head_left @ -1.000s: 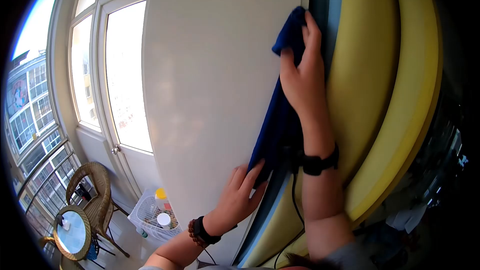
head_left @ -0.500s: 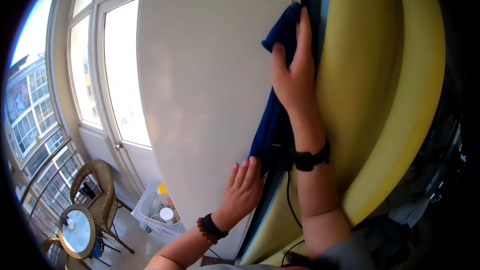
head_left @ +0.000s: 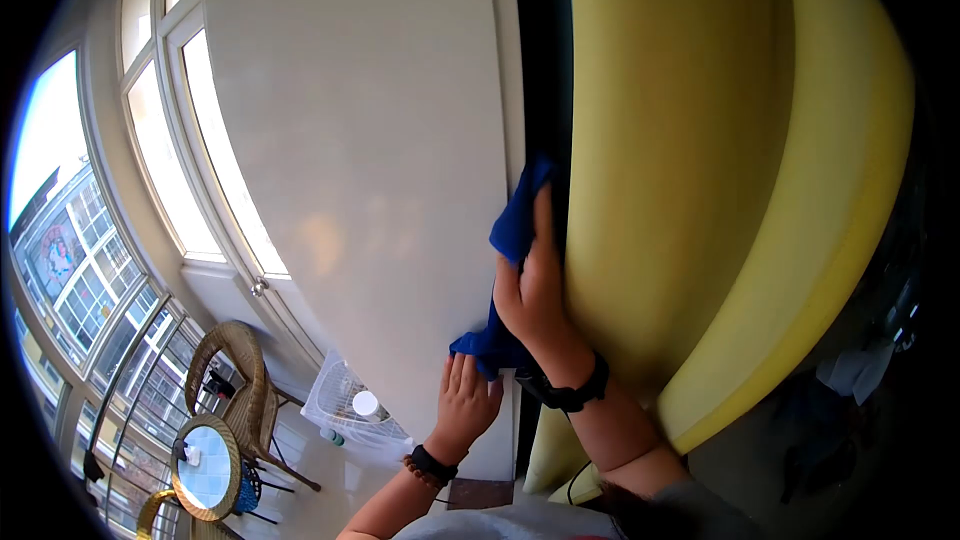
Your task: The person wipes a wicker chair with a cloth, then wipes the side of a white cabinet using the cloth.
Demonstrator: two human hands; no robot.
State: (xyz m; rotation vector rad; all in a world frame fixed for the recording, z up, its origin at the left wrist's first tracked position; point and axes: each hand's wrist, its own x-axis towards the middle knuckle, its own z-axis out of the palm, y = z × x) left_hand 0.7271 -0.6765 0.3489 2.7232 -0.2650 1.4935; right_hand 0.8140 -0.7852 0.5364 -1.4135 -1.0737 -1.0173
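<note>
A dark blue cloth (head_left: 516, 223) lies along the dark strip (head_left: 545, 60) between a pale flat panel (head_left: 380, 140) and a large yellow rounded cushion-like form (head_left: 670, 140). My right hand (head_left: 537, 290) is closed on the upper part of the cloth, its fingers reaching up against the dark strip and its thumb on the left. Lower down, my left hand (head_left: 467, 402) rests against the panel, fingers close together at the cloth's bottom end, with its thumb beside the fabric. Part of the cloth is hidden behind the right hand and wrist.
Lower left, a clear plastic basket (head_left: 345, 405) with a white-lidded container stands beside the panel. A wicker chair (head_left: 245, 380) and a round glass-topped table (head_left: 207, 467) are farther left, near a balcony railing and windows. A glazed door (head_left: 220, 160) stands behind.
Both hands and the cloth sit lower along the strip than before, and closer together. The cloth, stretched long earlier, is now bunched between them. The view has shifted right.
</note>
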